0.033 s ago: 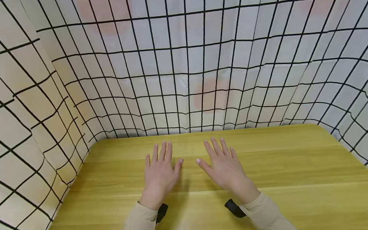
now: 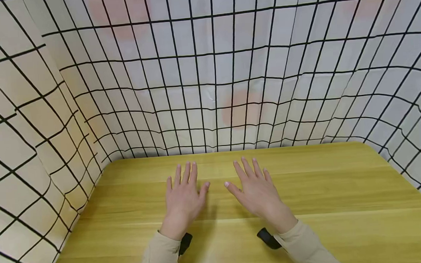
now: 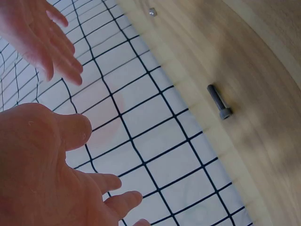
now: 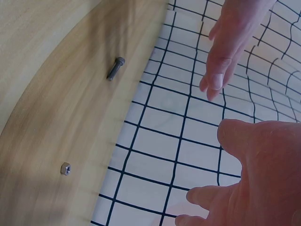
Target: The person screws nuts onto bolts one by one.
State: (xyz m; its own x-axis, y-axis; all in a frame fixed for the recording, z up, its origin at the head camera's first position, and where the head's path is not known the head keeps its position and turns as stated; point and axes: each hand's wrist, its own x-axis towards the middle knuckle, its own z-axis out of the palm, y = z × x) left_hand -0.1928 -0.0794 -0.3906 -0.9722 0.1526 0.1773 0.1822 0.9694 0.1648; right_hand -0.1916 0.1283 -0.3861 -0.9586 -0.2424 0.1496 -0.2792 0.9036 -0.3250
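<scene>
Both hands are held over the wooden table (image 2: 344, 191), palms down and fingers spread. My left hand (image 2: 184, 201) holds nothing. Its fingers are straight, the thumb pointing toward the other hand. To its right, my right hand (image 2: 259, 195) has the same pose and is likewise bare. A dark socket-head bolt (image 3: 219, 101) lies on its side on the table, nearer the left hand. The small silver hex nut (image 4: 66, 169) lies nearer the right hand. Neither bolt nor nut shows in the head view, where the hands hide them.
A white sheet with a black grid (image 2: 206, 67) stands behind the table and along both sides. Black straps or mounts (image 2: 268, 238) sit under the wrists, next to the beige sleeves (image 2: 160, 255).
</scene>
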